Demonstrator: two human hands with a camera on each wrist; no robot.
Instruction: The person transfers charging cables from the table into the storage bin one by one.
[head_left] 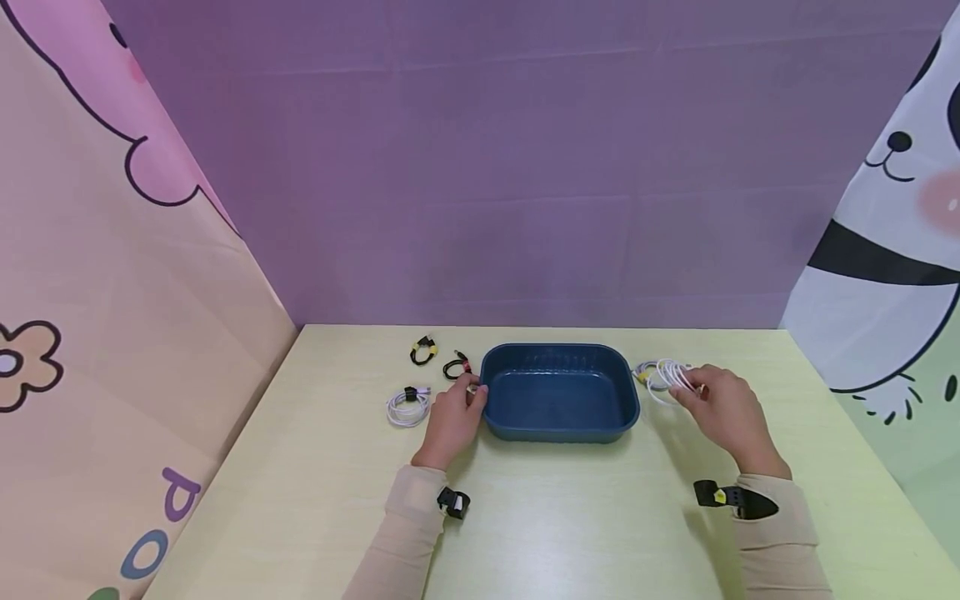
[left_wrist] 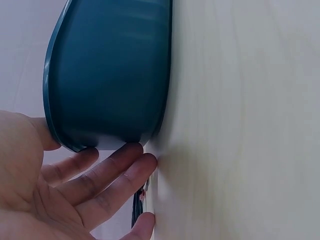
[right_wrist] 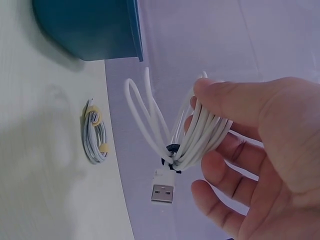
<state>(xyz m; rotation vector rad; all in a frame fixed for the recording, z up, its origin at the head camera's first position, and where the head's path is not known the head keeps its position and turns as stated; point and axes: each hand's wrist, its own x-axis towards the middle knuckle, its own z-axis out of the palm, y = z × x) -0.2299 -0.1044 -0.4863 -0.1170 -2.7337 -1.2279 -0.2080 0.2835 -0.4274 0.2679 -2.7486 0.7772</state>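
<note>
My right hand (head_left: 723, 412) pinches a coiled white USB cable (head_left: 670, 377) between thumb and fingers, held up off the table. In the right wrist view its USB plug (right_wrist: 163, 187) hangs below a black tie (right_wrist: 172, 150). At the left end of a dark blue plastic basin (head_left: 558, 435) is my left hand (head_left: 452, 421). Its thumb is at the rim while the fingers (left_wrist: 107, 172) touch the outer wall. On the table beyond the held cable lies a grey cable coil with yellow ties (right_wrist: 95, 132), partly hidden in the head view.
Left of the basin lie a white cable coil with a black tie (head_left: 408, 408), a black coil with yellow parts (head_left: 423, 352) and a black coil with a red tie (head_left: 457, 365). A purple backdrop (head_left: 525, 167) stands behind the pale wooden table (head_left: 562, 517); printed sheets flank it.
</note>
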